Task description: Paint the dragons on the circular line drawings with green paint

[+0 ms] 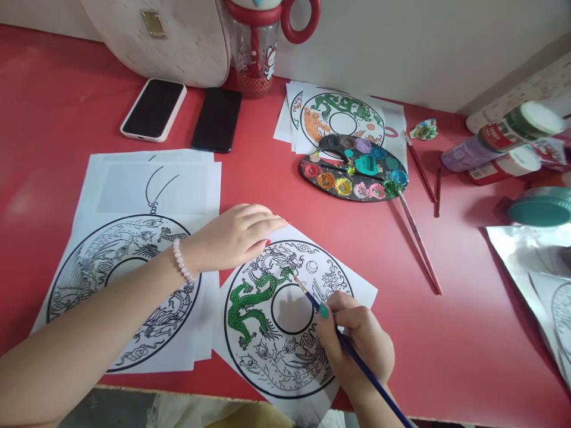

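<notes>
My right hand [357,339] grips a blue-handled paintbrush [352,353]. The brush tip touches the dragon on a sheet with a round line drawing [285,380]. Part of that dragon [243,303] is painted green; the phoenix and flowers around it are unpainted. My left hand [236,238] lies flat across the sheet's upper left edge, fingers stretched out, with a pink bead bracelet [182,261] at the wrist. Beneath my left forearm is a stack of larger printed sheets [100,178], partly hidden by the arm.
A black paint palette [328,193] sits ahead, a red-handled brush [422,244] resting on its edge. Behind it lie partly painted sheets [307,95]. Two phones [154,110], a lidded cup [254,53] and a bag [178,53] stand farther back. Paint jars [504,134] crowd the right.
</notes>
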### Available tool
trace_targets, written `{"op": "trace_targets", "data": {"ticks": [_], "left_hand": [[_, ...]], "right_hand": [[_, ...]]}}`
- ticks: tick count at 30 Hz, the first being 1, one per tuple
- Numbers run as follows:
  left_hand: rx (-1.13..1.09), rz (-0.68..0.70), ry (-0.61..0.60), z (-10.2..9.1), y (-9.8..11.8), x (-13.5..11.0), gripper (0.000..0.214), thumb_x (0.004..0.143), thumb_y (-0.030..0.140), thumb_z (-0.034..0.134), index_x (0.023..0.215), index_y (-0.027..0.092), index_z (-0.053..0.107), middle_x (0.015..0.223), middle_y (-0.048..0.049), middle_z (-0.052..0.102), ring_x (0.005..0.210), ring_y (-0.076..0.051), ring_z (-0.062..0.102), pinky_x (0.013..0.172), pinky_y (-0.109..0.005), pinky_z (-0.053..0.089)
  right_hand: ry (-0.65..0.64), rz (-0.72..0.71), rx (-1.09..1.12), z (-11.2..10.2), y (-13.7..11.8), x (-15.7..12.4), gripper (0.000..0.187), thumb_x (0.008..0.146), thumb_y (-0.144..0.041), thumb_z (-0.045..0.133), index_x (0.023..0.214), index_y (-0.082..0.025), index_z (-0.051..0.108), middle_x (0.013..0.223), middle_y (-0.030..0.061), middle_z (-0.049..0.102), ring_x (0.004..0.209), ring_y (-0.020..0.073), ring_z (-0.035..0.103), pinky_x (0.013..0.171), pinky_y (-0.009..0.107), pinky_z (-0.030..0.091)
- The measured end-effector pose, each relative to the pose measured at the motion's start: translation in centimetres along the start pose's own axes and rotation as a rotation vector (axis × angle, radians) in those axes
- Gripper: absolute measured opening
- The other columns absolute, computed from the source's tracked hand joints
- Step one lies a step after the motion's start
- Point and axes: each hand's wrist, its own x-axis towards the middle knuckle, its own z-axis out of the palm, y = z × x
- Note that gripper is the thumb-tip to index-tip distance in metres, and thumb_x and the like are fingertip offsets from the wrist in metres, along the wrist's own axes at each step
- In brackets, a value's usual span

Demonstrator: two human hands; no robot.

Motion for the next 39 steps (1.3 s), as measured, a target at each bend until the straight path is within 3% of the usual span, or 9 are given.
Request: {"op": "trace_targets", "data": {"ticks": [7, 12, 17, 30, 39], "left_hand": [[-0.004, 0.017, 0.009, -0.08, -0.02, 0.05, 0.033, 0.092, 0.013, 0.046, 0.125, 0.009, 0.048, 0.114, -0.0111, 0.062, 0.106, -0.022, 0.055, 0.092, -0.038, 0.048], [-0.006, 0.012, 0.009, -0.05, -0.04, 0.08, 0.032, 0.092, 0.012, 0.047, 0.124, 0.009, 0.049, 0.113, -0.0114, 0.062, 0.106, -0.023, 0.055, 0.092, -0.038, 0.048], [-0.001, 0.016, 0.006, -0.07, -0.02, 0.13, 0.032, 0.092, 0.012, 0.047, 0.124, 0.009, 0.049, 0.113, -0.0112, 0.062, 0.107, -0.022, 0.055, 0.092, -0.038, 0.048], [0.001, 0.014, 0.005, -0.01, -0.03, 0.12, 0.033, 0.091, 0.012, 0.048, 0.124, 0.01, 0.049, 0.113, -0.0109, 0.062, 0.106, -0.023, 0.055, 0.092, -0.038, 0.049], [0.0, 0.014, 0.011, -0.04, 0.0, 0.13, 0.032, 0.091, 0.011, 0.048, 0.123, 0.009, 0.049, 0.113, -0.0113, 0.063, 0.106, -0.023, 0.056, 0.092, -0.039, 0.049]], "right_hand": [[0.022, -0.008, 0.005, 0.02, -0.02, 0.07, 0.031, 0.082, -0.007, 0.054, 0.068, -0.023, 0.031, 0.053, -0.0078, 0.049, 0.04, 0.0038, 0.035, 0.036, 0.019, 0.024], [0.019, -0.038, 0.097, 0.28, 0.16, -0.18, 0.03, 0.082, -0.005, 0.052, 0.069, -0.023, 0.032, 0.054, -0.0065, 0.049, 0.045, 0.0051, 0.043, 0.039, 0.019, 0.028], [0.026, -0.015, 0.017, 0.09, 0.2, -0.2, 0.03, 0.081, -0.007, 0.053, 0.068, -0.023, 0.031, 0.053, -0.0076, 0.048, 0.042, 0.0042, 0.038, 0.036, 0.019, 0.023], [0.056, -0.014, -0.072, 0.01, 0.19, 0.08, 0.029, 0.083, -0.011, 0.053, 0.069, -0.023, 0.031, 0.052, -0.0085, 0.049, 0.04, 0.0031, 0.036, 0.035, 0.017, 0.023], [0.03, -0.011, 0.01, 0.07, 0.08, -0.21, 0.03, 0.082, -0.008, 0.053, 0.068, -0.023, 0.031, 0.052, -0.0077, 0.048, 0.042, 0.0038, 0.039, 0.036, 0.019, 0.024]]}}
